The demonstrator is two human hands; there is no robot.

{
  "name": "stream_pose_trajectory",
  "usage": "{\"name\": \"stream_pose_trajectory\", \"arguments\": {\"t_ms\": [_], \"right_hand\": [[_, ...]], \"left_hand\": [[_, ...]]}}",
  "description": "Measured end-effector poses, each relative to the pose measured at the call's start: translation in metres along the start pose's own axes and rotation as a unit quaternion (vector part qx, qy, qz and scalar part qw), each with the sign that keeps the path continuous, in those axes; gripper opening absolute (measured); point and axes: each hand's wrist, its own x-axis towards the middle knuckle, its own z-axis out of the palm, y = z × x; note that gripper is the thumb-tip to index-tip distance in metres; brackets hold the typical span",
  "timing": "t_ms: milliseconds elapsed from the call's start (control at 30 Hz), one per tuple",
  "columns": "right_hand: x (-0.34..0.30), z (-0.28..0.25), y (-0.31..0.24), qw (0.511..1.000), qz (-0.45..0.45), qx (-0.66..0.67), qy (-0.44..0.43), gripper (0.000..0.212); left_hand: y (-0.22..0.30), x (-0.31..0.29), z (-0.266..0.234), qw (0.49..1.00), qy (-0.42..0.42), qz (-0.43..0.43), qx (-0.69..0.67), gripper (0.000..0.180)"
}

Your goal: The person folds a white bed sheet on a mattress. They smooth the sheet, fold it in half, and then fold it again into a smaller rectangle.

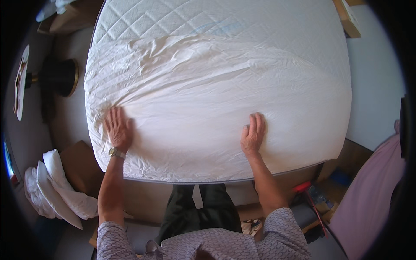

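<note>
A thin white fitted sheet (pixel 190 117) covers the near part of a quilted mattress (pixel 147 19). Folds and wrinkles run across the sheet, bunched most toward its far and left parts. My left hand (pixel 118 130) lies flat on the sheet near the left edge, fingers stretched out, with a watch (pixel 116 152) on the wrist. Farther right, my right hand (pixel 254 134) rests on a smoother stretch of the sheet, its fingers extended and slightly bent. Neither hand grips the cloth. The far part of the mattress shows its bare diamond stitching and a faint bluish patch.
White bedding (pixel 52 186) is heaped beside a brown cardboard box (pixel 82 167) at the lower left. A round black table (pixel 63 77) stands left of the bed. Pink-mauve cloth (pixel 368 190) hangs at the right. A red-handled tool (pixel 315 208) leans near the bed's right corner.
</note>
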Motion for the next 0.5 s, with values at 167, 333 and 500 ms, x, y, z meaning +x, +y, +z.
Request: {"name": "stream_pose_trajectory", "arguments": {"t_ms": [167,333,500], "right_hand": [[0.015,-0.020,0.034,0.998,0.037,0.052,0.020,0.053],[0.045,-0.018,0.089,0.988,0.121,0.030,0.091,0.048],[0.044,-0.006,0.108,0.993,0.061,-0.051,0.088,0.045]], "left_hand": [[0.072,0.014,-0.022,0.999,0.016,-0.011,-0.035,0.074],[0.358,0.023,-0.008,0.911,0.008,0.326,-0.253,0.065],[0.448,0.056,-0.011,0.900,-0.039,0.378,-0.212,0.064]]}}
